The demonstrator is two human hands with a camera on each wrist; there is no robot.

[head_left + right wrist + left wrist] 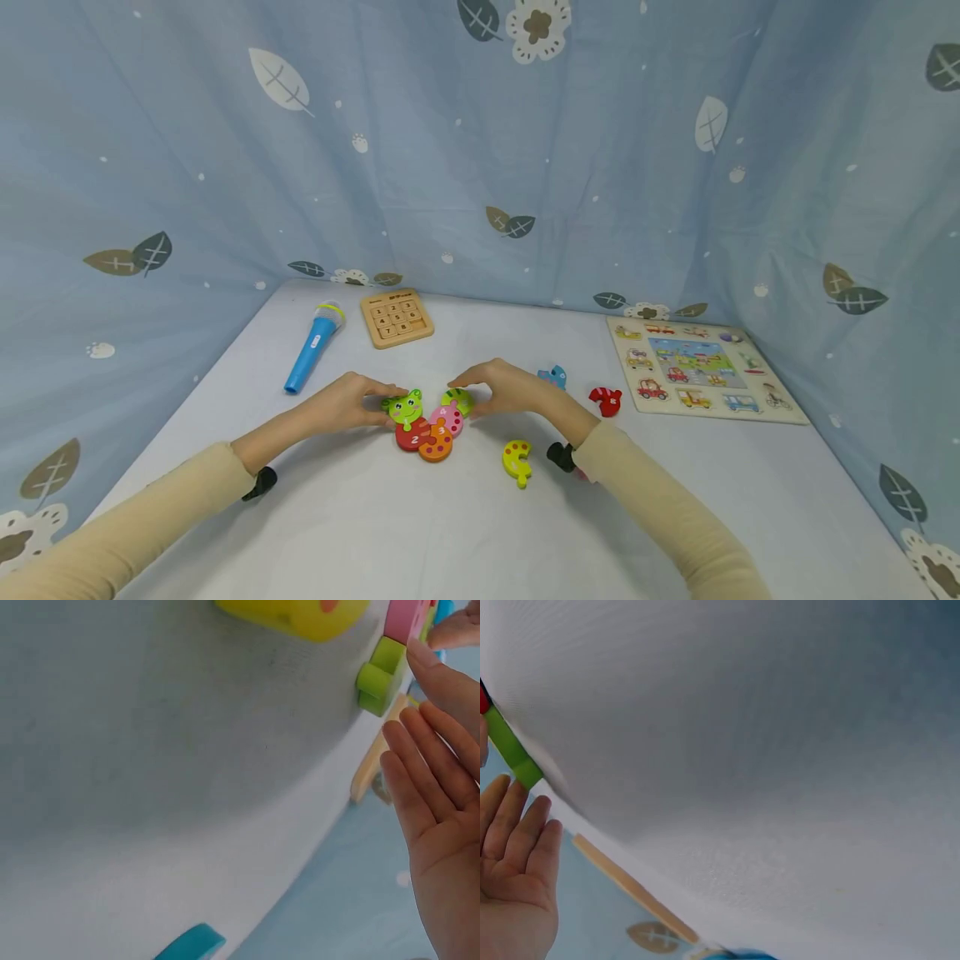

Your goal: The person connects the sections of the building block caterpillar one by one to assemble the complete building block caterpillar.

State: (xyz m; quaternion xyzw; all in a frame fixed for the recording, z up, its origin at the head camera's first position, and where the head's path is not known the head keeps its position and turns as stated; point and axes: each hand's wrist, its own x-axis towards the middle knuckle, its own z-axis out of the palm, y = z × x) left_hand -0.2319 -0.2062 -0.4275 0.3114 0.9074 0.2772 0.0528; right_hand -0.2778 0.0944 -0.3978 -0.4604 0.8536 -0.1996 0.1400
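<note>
Several numbered wooden puzzle pieces sit joined in a curve before me. At the left end is a green animal-face piece (406, 409); a red piece (410, 436), orange piece (437, 444) and pink piece (448, 418) follow. A striped green piece (458, 401) forms the right end. My left hand (343, 407) holds the face piece's left side between thumb and fingertips. My right hand (501, 388) spans the striped green piece, index fingertip at its far edge and thumb at its near right side. The left wrist view shows fingertips against the green block (514, 750).
A yellow piece (517, 462) lies beside the right forearm; a blue piece (553, 377) and red striped piece (606, 401) lie beyond it. A toy microphone (309, 354), wooden number board (397, 318) and picture puzzle board (701, 367) stand farther back, near the curtain (420, 150).
</note>
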